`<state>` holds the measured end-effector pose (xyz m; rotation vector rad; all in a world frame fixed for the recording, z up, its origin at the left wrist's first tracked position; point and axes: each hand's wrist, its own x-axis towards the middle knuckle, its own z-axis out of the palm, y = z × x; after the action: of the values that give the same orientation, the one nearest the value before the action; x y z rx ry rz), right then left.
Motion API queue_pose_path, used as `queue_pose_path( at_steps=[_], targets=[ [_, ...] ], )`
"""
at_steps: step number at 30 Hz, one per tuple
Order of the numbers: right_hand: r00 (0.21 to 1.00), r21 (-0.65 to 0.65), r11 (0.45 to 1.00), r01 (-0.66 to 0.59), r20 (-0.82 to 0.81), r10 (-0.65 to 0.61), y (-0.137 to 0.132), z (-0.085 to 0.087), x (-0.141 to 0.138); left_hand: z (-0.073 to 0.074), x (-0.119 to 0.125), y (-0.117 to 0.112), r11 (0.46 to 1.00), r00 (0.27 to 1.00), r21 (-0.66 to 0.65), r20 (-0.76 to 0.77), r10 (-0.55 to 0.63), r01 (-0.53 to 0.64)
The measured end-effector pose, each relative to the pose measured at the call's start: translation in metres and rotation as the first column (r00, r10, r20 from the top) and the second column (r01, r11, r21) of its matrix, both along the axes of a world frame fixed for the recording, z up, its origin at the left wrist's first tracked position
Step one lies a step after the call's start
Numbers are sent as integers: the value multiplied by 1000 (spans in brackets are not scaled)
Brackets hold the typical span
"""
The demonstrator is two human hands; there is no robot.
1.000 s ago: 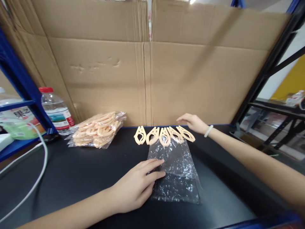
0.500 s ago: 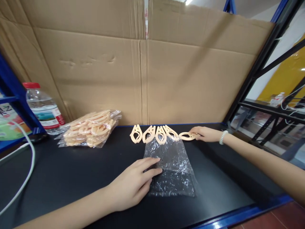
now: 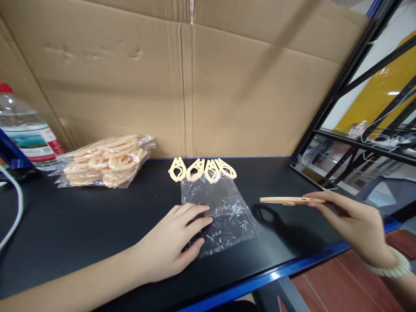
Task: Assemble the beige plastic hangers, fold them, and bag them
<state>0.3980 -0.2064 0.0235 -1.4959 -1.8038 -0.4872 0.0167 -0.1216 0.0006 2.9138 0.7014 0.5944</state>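
Note:
My right hand (image 3: 354,225) pinches the end of a beige plastic folding hanger (image 3: 282,200), held edge-on above the table's right side, with its shadow below. A clear plastic bag (image 3: 224,216) lies flat on the table in the middle. My left hand (image 3: 177,242) rests at the bag's left edge, fingers spread and touching the film. Beyond the bag's far end, several more folded hangers lie in a row, among them a left one (image 3: 177,170) and a right one (image 3: 226,169).
A clear bag packed with beige hangers (image 3: 107,162) lies at the back left, near a water bottle (image 3: 29,134) and a white cable (image 3: 16,208). A cardboard wall (image 3: 130,78) closes the back. A dark flat device (image 3: 312,177) lies at the right end.
My right hand has lifted the rightmost hanger from the row and brought it right and nearer. My left hand stays on the bag. The view has tilted down and shifted right.

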Motion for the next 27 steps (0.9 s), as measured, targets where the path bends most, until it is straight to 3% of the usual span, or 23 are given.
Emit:
queue_pose_path(
  at_steps=[2,5,8,11,16,23,27],
  targets=[
    [999,74,997,-36,-25,38,-14,16,-27,1,2,-5,1000,1000,-5,-5,4,-4],
    [935,62,937,-345,117,336,-34,30,-69,1,4,-10,1000,1000,-3,15,-1,1],
    [861,39,873,-486,190,471,-44,23,-100,2,4,-12,1000,1000,1,22,-5,5],
    [791,5,840,-543,340,509,-39,9,-116,3,3,-11,1000,999,-20,-33,-22,21],
    [695,-111,858,-501,539,476,-14,0,-131,2,2,-12,998,997,-60,-77,-15,11],
    [720,-67,961,-270,649,247,4,-14,-154,6,3,-11,993,994,-104,-90,-67,57],
    [718,-73,984,-163,676,169,17,-17,-161,11,3,-9,986,986,-140,-129,-105,86]
  ],
)
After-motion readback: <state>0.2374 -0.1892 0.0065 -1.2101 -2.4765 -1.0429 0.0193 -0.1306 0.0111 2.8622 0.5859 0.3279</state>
